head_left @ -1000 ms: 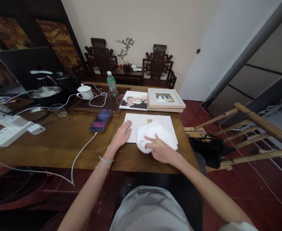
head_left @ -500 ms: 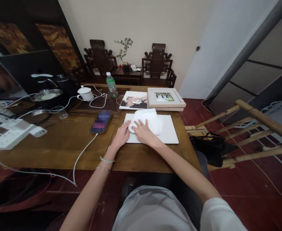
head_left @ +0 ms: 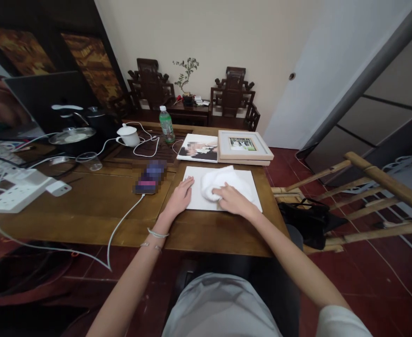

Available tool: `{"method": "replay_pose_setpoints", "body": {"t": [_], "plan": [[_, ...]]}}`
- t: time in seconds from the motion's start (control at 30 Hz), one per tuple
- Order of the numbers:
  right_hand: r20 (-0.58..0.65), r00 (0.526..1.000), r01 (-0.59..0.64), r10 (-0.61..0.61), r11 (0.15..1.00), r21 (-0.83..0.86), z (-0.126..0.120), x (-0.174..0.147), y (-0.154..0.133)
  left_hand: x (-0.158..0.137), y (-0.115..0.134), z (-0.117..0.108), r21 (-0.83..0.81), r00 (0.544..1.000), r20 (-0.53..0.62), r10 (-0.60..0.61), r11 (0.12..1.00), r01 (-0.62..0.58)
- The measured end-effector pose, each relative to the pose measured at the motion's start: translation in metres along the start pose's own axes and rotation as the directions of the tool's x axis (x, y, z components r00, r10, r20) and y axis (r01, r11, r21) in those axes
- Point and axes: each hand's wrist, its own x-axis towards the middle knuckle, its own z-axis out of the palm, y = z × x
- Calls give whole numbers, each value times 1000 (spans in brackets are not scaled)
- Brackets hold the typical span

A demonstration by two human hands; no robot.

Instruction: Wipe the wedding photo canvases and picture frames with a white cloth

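Note:
A flat white panel [head_left: 194, 198] lies near the front edge of the wooden table. On top of it sits a bunched white cloth [head_left: 220, 178]. My right hand [head_left: 234, 200] grips the near side of the cloth, fingers curled into it. My left hand [head_left: 182, 193] rests flat on the panel's left edge, its fingers stretched out. Just behind the panel are a photo print [head_left: 198, 148] and a pale framed picture [head_left: 245, 145], which lies on another frame.
Left of my hands a phone [head_left: 151, 177] is plugged into a white cable. Farther left are a power strip [head_left: 19, 191], a clear plastic cup [head_left: 89, 161], a lidded white cup [head_left: 128, 135] and a pot [head_left: 73, 140]. A green-labelled bottle [head_left: 166, 125] stands behind. A bamboo rack [head_left: 385, 180] is at right.
My right hand has moved right with the cloth, and its spread fingers have curled. The cloth is now away from my left hand, which stays at the panel's left edge.

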Motion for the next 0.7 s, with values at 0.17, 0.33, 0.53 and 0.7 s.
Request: {"method": "replay_pose_setpoints", "body": {"t": [0.17,0.33,0.53,0.7], "plan": [[-89,980,-186,180,981,-58,14,52,4,0,12,-8,-47,1000,-31,6,999,-8],[-82,996,-47,38,993,-104,30,55,-27,2,23,-19,-290,986,-130,-106,955,64],[59,954,296,-295,955,1,17,1,-52,3,22,-18,-337,974,-153,-165,936,105],[164,978,125,-131,991,46,-13,-7,-31,1,13,-5,-82,999,-27,-44,996,41]]}}
